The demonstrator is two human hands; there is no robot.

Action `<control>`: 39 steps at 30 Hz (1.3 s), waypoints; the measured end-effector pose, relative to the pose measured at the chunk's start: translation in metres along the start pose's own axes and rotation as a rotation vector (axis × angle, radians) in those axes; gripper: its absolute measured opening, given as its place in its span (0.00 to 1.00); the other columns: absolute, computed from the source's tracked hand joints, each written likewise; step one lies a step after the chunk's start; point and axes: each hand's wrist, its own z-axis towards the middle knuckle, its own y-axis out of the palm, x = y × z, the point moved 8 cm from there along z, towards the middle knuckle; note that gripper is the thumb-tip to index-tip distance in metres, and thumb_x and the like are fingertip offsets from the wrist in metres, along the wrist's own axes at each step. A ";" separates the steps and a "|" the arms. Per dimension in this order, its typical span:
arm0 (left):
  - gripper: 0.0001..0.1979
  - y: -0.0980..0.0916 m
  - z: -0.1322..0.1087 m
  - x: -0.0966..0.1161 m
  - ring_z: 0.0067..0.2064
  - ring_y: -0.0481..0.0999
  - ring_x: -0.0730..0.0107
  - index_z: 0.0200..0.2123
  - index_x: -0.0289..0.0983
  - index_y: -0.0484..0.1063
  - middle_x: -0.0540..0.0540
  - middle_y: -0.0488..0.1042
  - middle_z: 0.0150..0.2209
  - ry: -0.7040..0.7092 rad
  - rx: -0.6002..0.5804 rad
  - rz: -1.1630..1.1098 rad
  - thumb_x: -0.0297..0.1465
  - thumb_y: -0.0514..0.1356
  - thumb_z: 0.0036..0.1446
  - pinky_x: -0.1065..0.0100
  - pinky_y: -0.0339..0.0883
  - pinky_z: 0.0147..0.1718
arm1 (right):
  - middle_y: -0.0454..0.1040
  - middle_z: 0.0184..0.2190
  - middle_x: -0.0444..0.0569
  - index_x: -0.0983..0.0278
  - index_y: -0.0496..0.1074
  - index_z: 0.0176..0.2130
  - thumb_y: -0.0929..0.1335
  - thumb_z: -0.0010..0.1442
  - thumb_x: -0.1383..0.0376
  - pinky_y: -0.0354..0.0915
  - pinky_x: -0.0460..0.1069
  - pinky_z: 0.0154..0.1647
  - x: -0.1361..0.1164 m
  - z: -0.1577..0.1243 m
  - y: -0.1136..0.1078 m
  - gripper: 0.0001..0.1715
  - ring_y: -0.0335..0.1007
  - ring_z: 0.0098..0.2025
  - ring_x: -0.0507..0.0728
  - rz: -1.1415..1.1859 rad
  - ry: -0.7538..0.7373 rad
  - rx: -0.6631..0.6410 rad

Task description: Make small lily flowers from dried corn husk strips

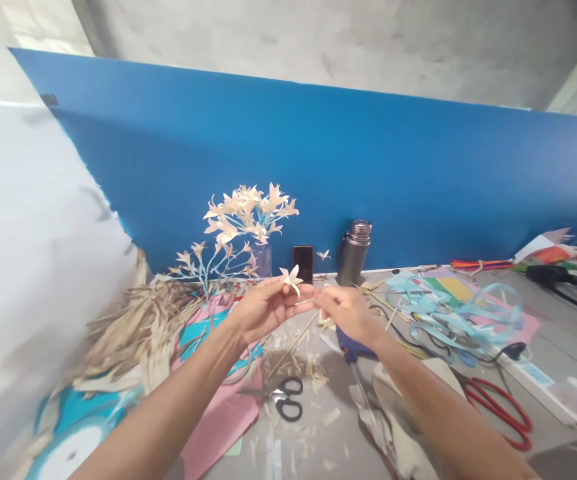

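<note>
My left hand (267,308) pinches a small cream paper flower (291,276) by its base, held up above the table. My right hand (347,311) is closed in a pinch right beside it, fingertips meeting the left hand's near the flower's stem; what it grips is too small to see. Behind the hands stands a vase with a cream paper flower bouquet (248,217) on pale blue stems. Black-handled scissors (282,396) lie on the table below my hands.
A blue board (418,180) backs the table. A phone (303,262) and a metal flask (353,252) stand against it. Dried leaves (138,327) pile at the left, light blue paper strips (448,313) and red-handled scissors (501,407) lie at the right, pink paper (223,420) in front.
</note>
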 end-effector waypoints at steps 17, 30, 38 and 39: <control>0.09 -0.031 -0.064 0.012 0.25 0.73 0.67 0.27 0.32 0.73 0.46 0.72 0.24 0.077 -0.054 -0.078 0.32 0.67 0.50 0.67 0.65 0.24 | 0.79 0.28 0.49 0.62 0.80 0.37 0.76 0.50 0.59 0.57 0.44 0.17 -0.019 0.015 -0.026 0.14 0.59 0.19 0.47 0.288 0.030 0.169; 0.12 -0.021 -0.048 -0.086 0.27 0.75 0.68 0.28 0.32 0.75 0.46 0.75 0.27 0.084 0.045 -0.163 0.33 0.72 0.47 0.65 0.72 0.28 | 0.80 0.34 0.46 0.60 0.80 0.34 0.70 0.56 0.68 0.68 0.47 0.35 -0.017 -0.056 0.057 0.07 0.75 0.34 0.56 -0.188 -0.113 -0.240; 0.15 -0.006 -0.039 -0.092 0.36 0.79 0.60 0.33 0.32 0.78 0.39 0.78 0.36 0.008 -0.086 -0.140 0.37 0.72 0.47 0.61 0.73 0.35 | 0.73 0.23 0.44 0.62 0.74 0.30 0.69 0.56 0.55 0.51 0.47 0.20 0.003 -0.045 -0.001 0.13 0.57 0.18 0.49 0.259 0.145 -0.072; 0.14 -0.009 -0.040 -0.088 0.36 0.79 0.60 0.31 0.32 0.77 0.39 0.78 0.37 0.022 -0.070 -0.141 0.36 0.72 0.47 0.61 0.73 0.36 | 0.68 0.19 0.41 0.61 0.72 0.30 0.70 0.54 0.51 0.46 0.47 0.18 0.002 -0.042 -0.017 0.15 0.49 0.16 0.47 0.364 0.178 -0.031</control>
